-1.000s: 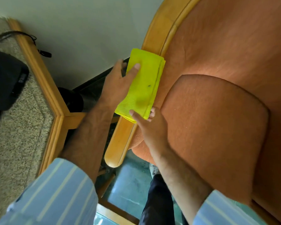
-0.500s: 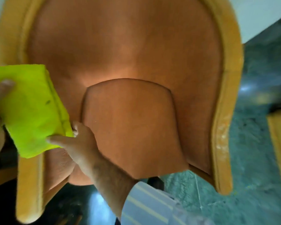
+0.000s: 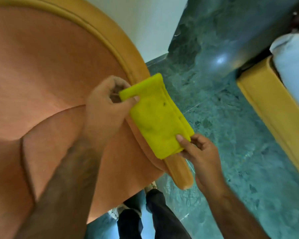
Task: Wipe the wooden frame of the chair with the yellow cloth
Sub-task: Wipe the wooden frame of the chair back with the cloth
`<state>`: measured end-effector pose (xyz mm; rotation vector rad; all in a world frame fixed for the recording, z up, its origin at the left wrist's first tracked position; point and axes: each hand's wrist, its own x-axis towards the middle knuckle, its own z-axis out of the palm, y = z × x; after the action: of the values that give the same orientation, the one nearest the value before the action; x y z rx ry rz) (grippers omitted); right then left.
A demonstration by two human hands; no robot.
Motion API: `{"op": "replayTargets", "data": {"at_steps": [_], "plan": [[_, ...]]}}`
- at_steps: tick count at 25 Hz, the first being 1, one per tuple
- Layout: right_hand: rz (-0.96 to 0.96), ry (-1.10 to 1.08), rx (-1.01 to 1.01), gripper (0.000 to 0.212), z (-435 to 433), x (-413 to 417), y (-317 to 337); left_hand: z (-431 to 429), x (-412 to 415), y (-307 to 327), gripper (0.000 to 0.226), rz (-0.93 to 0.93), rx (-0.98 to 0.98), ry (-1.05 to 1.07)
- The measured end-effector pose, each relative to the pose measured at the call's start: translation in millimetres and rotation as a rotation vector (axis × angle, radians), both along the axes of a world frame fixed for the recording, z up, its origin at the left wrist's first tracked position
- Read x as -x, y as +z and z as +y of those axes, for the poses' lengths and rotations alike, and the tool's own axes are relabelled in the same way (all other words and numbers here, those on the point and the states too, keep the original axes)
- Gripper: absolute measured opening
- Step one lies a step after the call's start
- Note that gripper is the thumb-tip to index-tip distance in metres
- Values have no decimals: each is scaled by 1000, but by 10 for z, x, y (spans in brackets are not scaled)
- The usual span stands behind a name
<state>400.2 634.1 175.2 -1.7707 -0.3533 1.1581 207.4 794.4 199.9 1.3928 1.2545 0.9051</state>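
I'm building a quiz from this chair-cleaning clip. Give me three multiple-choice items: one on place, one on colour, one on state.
1. Where does the yellow cloth lie?
A. on the seat cushion
B. over the wooden frame
C. on the floor

2. What colour is the floor?
A. green marble
B. red
C. white

3. How is the cloth held?
A. by neither hand
B. by one hand
C. by both hands

Answers: 1 B, it drapes over the wooden frame. 2 A, veined green shows. 3 C, the left hand pinches its upper end, the right hand its lower corner.
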Motion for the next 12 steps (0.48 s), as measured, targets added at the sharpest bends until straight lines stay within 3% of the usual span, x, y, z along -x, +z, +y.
{"op": "replayTargets", "data": {"at_steps": [3, 7, 9, 10, 12], "plan": [[-167, 27, 112, 23, -170, -294, -324, -148, -485, -278, 20, 337, -66, -66], [-364, 84, 256, 21, -153, -301, -665, -148, -529, -621, 28, 603, -158, -141], [-511, 167, 250, 47, -160, -258, -737, -104, -525, -706, 44, 679, -303, -191], [-623, 219, 212, 67, -144, -225, -774, 6, -519, -728, 53, 742, -446, -205], [-917, 370, 56, 82, -25, -105, -806, 384, -494, -688, 66, 872, -750, -273]]}}
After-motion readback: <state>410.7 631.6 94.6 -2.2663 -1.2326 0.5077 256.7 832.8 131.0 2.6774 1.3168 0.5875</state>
